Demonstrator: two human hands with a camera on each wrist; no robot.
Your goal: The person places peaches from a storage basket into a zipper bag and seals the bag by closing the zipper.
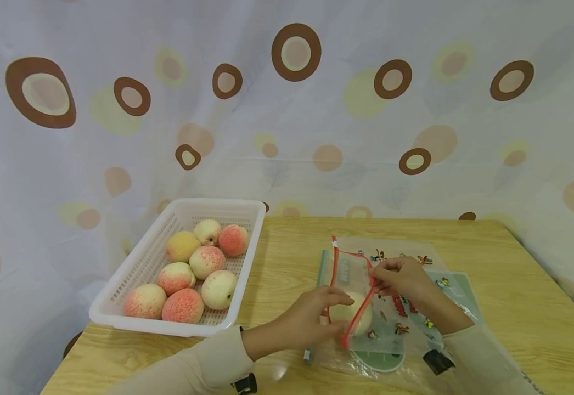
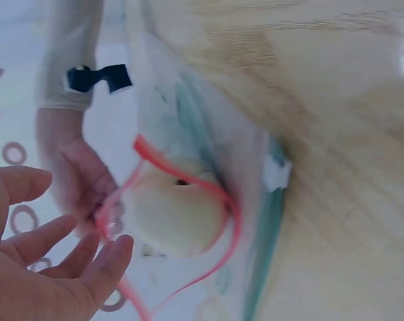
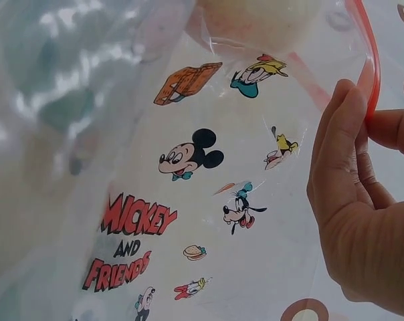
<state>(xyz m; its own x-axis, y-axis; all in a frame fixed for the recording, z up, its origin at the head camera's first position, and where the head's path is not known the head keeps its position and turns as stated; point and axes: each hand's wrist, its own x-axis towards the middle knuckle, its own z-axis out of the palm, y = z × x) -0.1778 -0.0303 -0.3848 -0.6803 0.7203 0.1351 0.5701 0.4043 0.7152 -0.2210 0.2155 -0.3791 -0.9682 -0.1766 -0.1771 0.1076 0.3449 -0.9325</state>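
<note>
Writing: red and black MICKEY AND FRIENDS on the clear bag [image 3: 209, 160]
Peach [image 2: 175, 217]: pale, inside the bag, at 5 o'clock
Right hand [image 1: 410, 280]: fingers pinch the bag's red edge [image 1: 361, 314]
Left hand [image 1: 302, 318]: fingers spread by the bag
Counter [image 1: 277, 263]: wood, white basket [image 1: 163, 327] at 8 o'clock
Cloth [image 1: 267, 120]: brown rings, 12 o'clock

Eight fruits [image 1: 207, 262] lie in one white basket [image 1: 168, 328], and a ninth fruit [image 2: 178, 224] is inside one red-edged bag [image 1: 384, 325]. At least one more bag [image 1: 465, 288] lies beneath; the overlapping plastic hides the exact number. There are two hands, one left hand [image 1: 304, 321] and one right hand [image 1: 408, 280], two sleeves [image 1: 218, 356], two black straps [image 1: 438, 362], one table [image 1: 287, 258] and one patterned curtain [image 1: 287, 120].
</note>
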